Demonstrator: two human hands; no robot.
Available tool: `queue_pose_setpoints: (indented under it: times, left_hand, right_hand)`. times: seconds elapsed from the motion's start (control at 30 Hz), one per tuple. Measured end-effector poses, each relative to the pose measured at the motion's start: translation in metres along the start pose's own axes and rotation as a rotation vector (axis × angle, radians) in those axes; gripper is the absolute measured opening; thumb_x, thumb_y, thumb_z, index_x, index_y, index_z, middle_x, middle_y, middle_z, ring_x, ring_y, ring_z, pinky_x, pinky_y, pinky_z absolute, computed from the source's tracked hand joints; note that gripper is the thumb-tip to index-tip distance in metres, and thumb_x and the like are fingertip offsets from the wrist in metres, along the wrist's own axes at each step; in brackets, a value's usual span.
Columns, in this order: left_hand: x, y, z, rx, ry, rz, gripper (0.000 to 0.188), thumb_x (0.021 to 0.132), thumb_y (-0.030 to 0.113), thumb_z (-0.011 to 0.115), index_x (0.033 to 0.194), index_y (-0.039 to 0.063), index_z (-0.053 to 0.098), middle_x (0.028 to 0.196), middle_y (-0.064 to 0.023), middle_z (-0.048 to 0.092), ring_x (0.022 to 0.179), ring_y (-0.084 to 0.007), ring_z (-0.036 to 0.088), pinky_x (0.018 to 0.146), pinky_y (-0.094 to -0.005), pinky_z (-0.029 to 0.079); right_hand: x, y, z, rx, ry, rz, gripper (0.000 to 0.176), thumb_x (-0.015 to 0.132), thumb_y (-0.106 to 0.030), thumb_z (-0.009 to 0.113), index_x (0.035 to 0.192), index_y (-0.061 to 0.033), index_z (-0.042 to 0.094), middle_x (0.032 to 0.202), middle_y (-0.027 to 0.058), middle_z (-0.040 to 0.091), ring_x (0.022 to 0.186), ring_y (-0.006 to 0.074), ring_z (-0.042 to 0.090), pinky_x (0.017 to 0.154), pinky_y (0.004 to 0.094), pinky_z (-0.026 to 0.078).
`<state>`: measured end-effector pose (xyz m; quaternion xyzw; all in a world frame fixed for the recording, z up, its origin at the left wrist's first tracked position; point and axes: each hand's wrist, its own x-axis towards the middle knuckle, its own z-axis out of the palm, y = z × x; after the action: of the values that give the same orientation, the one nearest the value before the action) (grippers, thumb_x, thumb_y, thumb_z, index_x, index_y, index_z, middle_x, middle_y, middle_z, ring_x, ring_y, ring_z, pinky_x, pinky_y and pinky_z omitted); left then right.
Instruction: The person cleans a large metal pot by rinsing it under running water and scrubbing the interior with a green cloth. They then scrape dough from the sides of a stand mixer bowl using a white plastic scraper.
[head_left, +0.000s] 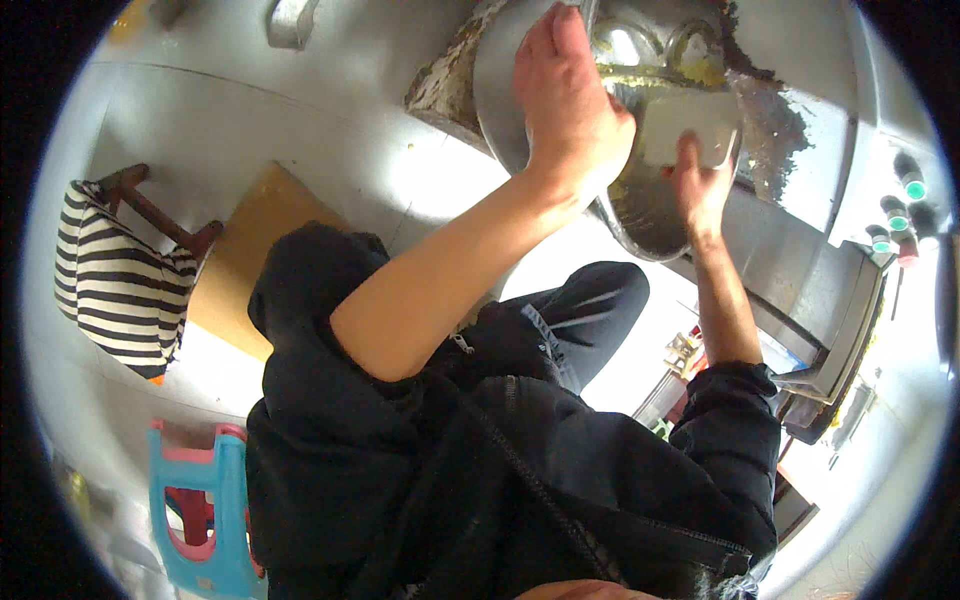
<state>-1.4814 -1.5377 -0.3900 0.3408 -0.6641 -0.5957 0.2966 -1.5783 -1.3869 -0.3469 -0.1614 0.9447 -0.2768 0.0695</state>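
A shiny metal basin (649, 202) is tilted before me, with yellow-green residue on its inside. My left hand (574, 112) grips its rim at the upper middle, fingers curled and partly hidden by the back of the hand. Inside the basin, my right hand (701, 184) holds a pale, flat, rounded rectangular piece, perhaps a plastic scraper (686, 124), with the thumb lying on its face. The fingers under that piece are hidden.
A worn, crusted ledge (446, 94) adjoins the basin. Right of it are a metal counter (795, 247) and several green-capped bottles (911, 180). Leftward are a cardboard sheet (247, 255), a seat with striped cloth (124, 277) and a blue-and-pink plastic stool (206, 510).
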Motion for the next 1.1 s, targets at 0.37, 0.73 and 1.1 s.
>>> queue_pose_setpoints:
  times: [0.37,0.73,1.1]
  left_hand:
    - [0.002,0.007,-0.002,-0.078,0.117,0.052,0.067,0.066,-0.006,0.061,0.127,-0.007,0.034,0.124,-0.0277,0.042,0.116,-0.0398,0.041,0.102,-0.0460,0.032]
    - [-0.006,0.002,0.000,-0.103,0.013,0.006,0.072,0.070,-0.007,0.056,0.136,-0.006,0.027,0.137,-0.0273,0.032,0.128,-0.0405,0.032,0.110,-0.0455,0.025]
    - [-0.007,0.005,-0.005,-0.092,-0.037,0.003,0.080,0.065,-0.011,0.055,0.138,-0.006,0.023,0.135,-0.0286,0.033,0.127,-0.0406,0.032,0.109,-0.0443,0.025]
  right_hand:
    - [0.021,0.005,0.032,-0.141,-0.503,-0.195,0.023,0.089,-0.017,0.048,0.100,0.0011,0.058,0.077,0.0146,0.064,0.066,0.0226,0.062,0.061,0.0351,0.049]
    - [0.074,0.036,0.044,-0.776,-0.315,-0.141,0.042,0.082,-0.025,0.048,0.123,-0.0146,0.051,0.100,0.0232,0.063,0.095,0.0408,0.060,0.083,0.0480,0.047]
    - [0.030,0.051,-0.035,0.354,-0.056,0.338,0.029,0.087,-0.020,0.061,0.112,-0.0062,0.060,0.093,0.0030,0.061,0.073,0.0102,0.054,0.056,0.0251,0.041]
